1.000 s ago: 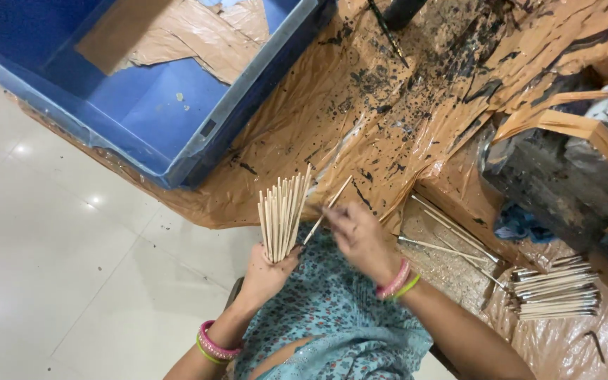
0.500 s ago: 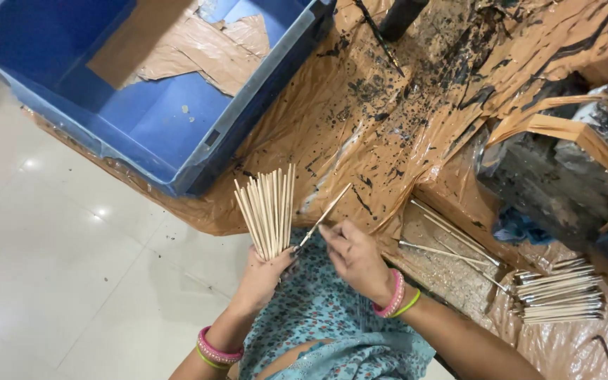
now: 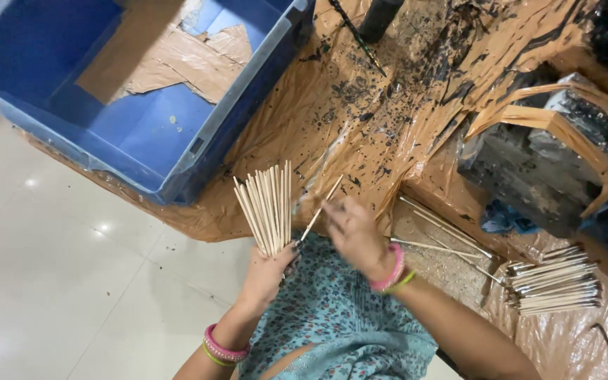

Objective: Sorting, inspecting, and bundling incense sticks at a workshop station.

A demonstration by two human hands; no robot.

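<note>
Crate (image 3: 142,134) shifted left, left hand (image 3: 267,271) fanning pale sticks (image 3: 267,207)

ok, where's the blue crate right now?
Head view, upper left: the blue crate sits on the brown plastic sheet, just beyond the stick bundle in the left hand.

A bundle of thin pale wooden sticks (image 3: 267,208) stands upright and fanned out — its lower ends gripped together. One single stick (image 3: 320,209) leans beside it, tilted rightward — just apart.
</note>
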